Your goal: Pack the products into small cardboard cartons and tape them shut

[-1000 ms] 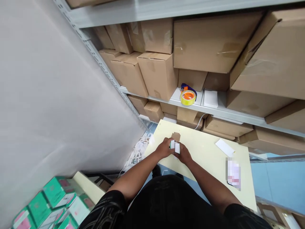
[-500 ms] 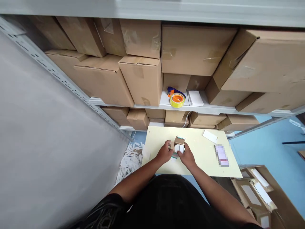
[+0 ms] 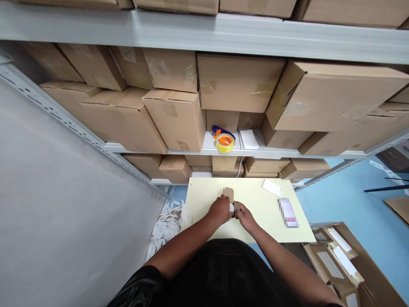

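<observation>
Over the near half of the pale yellow table point(image 3: 204, 187), both my hands close around a small cardboard box point(image 3: 228, 193) with a flap raised at its far side. My left hand point(image 3: 220, 209) wraps over its left part and hides much of it. From the right, my right hand point(image 3: 245, 216) pinches a brown side flap. Between the hands shows part of a white rounded object point(image 3: 231, 207) inside the box. Its kind cannot be made out.
A white box point(image 3: 272, 187) and a blurred-out pale item point(image 3: 288, 212) lie on the table's right. Yellow tape point(image 3: 225, 143) sits on the shelf among cardboard cartons point(image 3: 174, 117). White paper strips point(image 3: 164, 226) heap at left; an open carton point(image 3: 343, 260) stands at right.
My left hand has moved over the top of the small box, covering more of it. My right hand has shifted to its side flap. The camera view has tilted up and turned slightly right.
</observation>
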Demonstrator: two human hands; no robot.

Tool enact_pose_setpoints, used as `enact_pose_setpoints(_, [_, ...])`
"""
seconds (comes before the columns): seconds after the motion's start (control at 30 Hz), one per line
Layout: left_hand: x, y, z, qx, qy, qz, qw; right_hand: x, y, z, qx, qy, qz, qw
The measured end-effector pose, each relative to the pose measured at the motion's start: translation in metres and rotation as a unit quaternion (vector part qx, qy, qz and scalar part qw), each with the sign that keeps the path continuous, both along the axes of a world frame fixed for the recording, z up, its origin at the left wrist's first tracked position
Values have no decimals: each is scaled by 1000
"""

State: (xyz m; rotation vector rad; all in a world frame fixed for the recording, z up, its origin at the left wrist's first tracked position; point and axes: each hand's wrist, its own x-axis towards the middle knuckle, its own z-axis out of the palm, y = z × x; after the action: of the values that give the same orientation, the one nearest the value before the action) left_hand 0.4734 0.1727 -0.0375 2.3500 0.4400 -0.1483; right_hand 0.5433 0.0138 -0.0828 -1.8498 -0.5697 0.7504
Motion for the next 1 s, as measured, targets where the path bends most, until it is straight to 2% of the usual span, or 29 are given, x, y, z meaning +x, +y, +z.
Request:
enact_pose_setpoints(0.17, [8, -12, 2, -32, 28, 47, 998, 9, -3, -5, -24, -22, 83, 996])
enact_pose_setpoints(0.33, [14, -15, 8, 0, 62, 71, 996, 14, -1, -13, -53, -98, 98, 989])
enact_pose_setpoints(0.43, [17, -15, 17, 5, 68, 81, 994, 17, 1, -14, -79, -128, 101, 983])
enact_pose_setpoints(0.53, [14, -11, 39, 25, 56, 80, 995, 19, 3, -13, -83, -136, 109, 981])
enact_pose_setpoints(0.63, [0, 1, 72, 74, 26, 68, 995, 19, 8, -11, -86, -135, 112, 981])
enact_pose_setpoints(0.7, [-14, 15, 94, 91, -22, 83, 992, 17, 11, -8, -99, -131, 108, 980])
enact_pose_setpoints(0.77, [-30, 33, 109, 75, -96, 122, 985, 17, 13, -5, -109, -115, 100, 982])
enact_pose_setpoints(0.83, [-45, 52, 114, 9, -167, 173, 971, 18, 12, 1, -107, -84, 95, 986])
enact_pose_setpoints(0.9, [-58, 65, 109, -134, -209, 228, 941, 20, 4, 9, -92, -64, 97, 989])
enact_pose_setpoints(0.93, [-63, 68, 104, -230, -218, 253, 914, 21, -2, 14, -82, -69, 95, 990])
enact_pose_setpoints(1.0, [-70, 68, 91, -418, -221, 294, 831, 23, -15, 30, -61, -103, 66, 991])
